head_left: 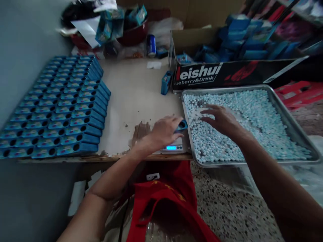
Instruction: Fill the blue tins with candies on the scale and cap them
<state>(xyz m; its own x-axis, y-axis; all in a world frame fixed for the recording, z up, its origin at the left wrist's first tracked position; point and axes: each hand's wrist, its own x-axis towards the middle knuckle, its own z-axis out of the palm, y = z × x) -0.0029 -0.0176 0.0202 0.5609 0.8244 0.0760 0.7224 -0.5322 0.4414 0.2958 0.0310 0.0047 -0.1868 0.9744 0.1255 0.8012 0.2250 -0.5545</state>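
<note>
My left hand [166, 129] is wrapped round a small blue box [182, 125] with a dark round opening, above a scale [171, 148] whose display glows blue at the table's front edge. A metal tray [222, 164] of small pale blue and white pieces [267, 117] lies to the right. Over the tray's left part is my right hand [219, 117], its fingers spread and nothing visible between them. Rows of blue boxes [60, 107] with round openings stand at the left of the table [131, 90]. Another blue box [166, 82] stands near the carton.
Behind the tray, a black-fronted carton [239, 74] holds many blue boxes. A blue can [151, 45], a dark red bowl [133, 35] and plastic bags are at the back. Below the table edge are a red apron [164, 201] and speckled floor.
</note>
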